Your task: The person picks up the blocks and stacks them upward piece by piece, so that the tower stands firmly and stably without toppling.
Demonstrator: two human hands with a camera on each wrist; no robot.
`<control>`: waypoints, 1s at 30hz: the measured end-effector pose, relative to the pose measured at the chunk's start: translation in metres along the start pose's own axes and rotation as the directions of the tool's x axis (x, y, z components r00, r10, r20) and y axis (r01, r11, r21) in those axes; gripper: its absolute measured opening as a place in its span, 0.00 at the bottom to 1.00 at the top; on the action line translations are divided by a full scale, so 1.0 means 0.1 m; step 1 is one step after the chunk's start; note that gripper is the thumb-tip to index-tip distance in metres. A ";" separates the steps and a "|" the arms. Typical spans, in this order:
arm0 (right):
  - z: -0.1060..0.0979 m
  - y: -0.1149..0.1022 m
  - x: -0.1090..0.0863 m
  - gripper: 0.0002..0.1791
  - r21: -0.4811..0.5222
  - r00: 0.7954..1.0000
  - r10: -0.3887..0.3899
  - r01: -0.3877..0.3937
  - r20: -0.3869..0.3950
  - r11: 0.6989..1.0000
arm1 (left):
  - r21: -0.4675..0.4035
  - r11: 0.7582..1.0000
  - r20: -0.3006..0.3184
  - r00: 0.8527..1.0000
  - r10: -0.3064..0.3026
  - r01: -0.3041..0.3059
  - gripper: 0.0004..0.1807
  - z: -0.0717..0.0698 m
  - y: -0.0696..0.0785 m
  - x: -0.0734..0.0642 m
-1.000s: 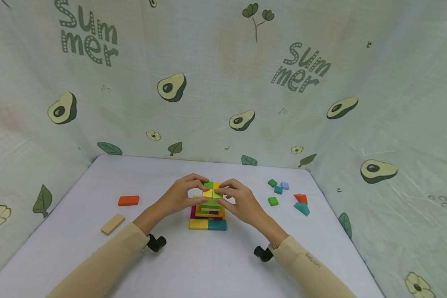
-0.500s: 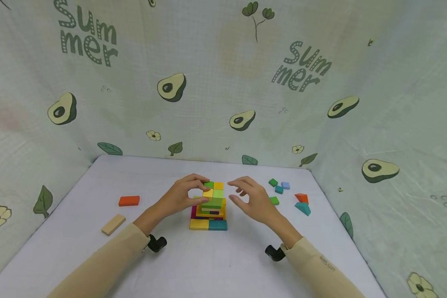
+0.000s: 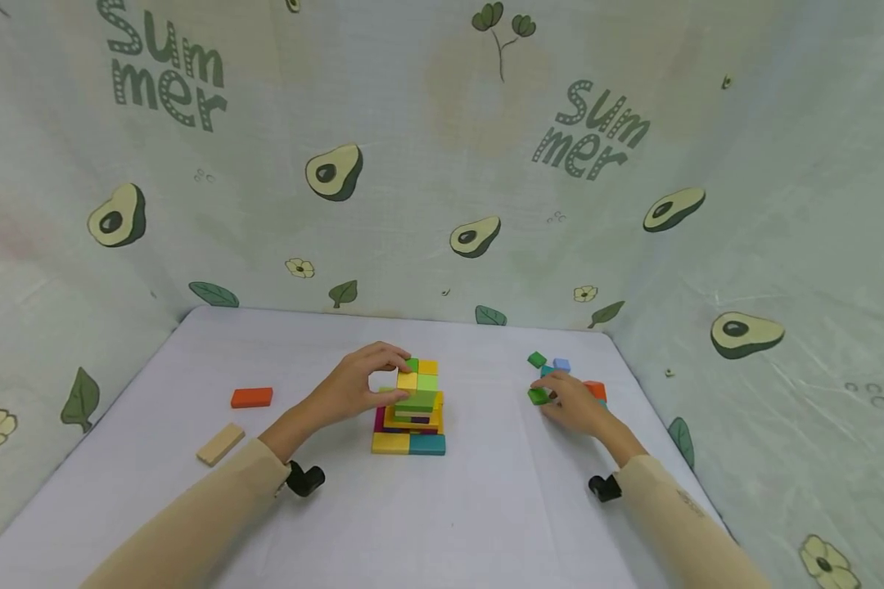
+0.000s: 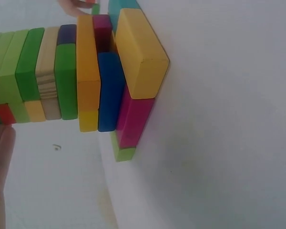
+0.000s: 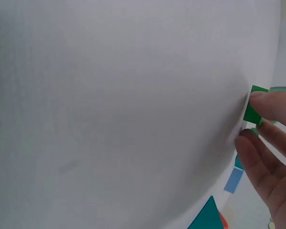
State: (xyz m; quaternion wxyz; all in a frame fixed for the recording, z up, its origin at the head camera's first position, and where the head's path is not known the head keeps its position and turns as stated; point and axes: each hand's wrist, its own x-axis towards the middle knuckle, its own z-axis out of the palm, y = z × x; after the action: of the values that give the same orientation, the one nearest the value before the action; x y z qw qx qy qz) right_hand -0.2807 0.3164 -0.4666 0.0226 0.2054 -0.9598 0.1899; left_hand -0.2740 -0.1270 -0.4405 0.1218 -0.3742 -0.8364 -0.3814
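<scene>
A stepped tower of coloured wooden blocks (image 3: 416, 404) stands mid-table, wide at the base and narrow above. My left hand (image 3: 355, 379) holds its upper part, thumb at the near side and fingers at the far side. From the left wrist camera the tower (image 4: 66, 71) appears sideways, and only part of the hand (image 4: 0, 157) shows at the frame's edge. Over on the right, my right hand (image 3: 576, 406) pinches a small green block (image 3: 538, 396) at the table. In the right wrist view the thumb lies against this green block (image 5: 254, 112); the fingers partly hide behind it.
Beyond the right hand lie another green block (image 3: 537, 359), a light blue block (image 3: 561, 365) and a partly covered teal one (image 3: 547, 371). An orange piece (image 3: 596, 389) is beside that hand. At left are a red-orange block (image 3: 251, 397) and a plain wooden block (image 3: 220, 444).
My right hand has left the tower and moved right to the small green block, which it now pinches. The left hand stays at the tower's top.
</scene>
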 end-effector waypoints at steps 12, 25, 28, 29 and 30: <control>0.09 0.00 0.06 0.13 0.006 0.999 -0.017 0.017 -0.039 1.000 | 0.031 0.999 0.031 1.000 0.007 -0.008 0.23 -0.05 0.01 0.03; -0.22 -1.37 0.37 0.14 0.152 0.953 -0.207 0.244 -0.221 0.958 | -0.091 0.977 0.047 0.981 -0.188 0.191 0.39 -0.06 0.05 0.00; -0.24 -1.67 0.46 0.15 0.169 0.944 -0.248 0.287 -0.218 0.943 | -0.104 0.976 0.032 0.981 -0.191 0.193 0.38 -0.04 0.05 -0.01; -0.24 -1.75 0.49 0.15 0.174 0.943 -0.258 0.296 -0.212 0.939 | -0.104 0.976 0.026 0.982 -0.187 0.189 0.38 -0.03 0.04 -0.01; -0.22 -1.81 0.52 0.15 0.177 0.940 -0.268 0.306 -0.210 0.936 | -0.104 0.977 0.019 0.983 -0.183 0.184 0.37 -0.03 0.04 -0.01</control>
State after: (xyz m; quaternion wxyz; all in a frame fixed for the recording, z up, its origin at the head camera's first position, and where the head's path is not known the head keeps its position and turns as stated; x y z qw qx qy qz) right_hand -0.2562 0.1516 -0.3750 0.1164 0.3267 -0.8883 0.3012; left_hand -0.2705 -0.1279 -0.4374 0.0622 -0.3032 -0.8468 -0.4326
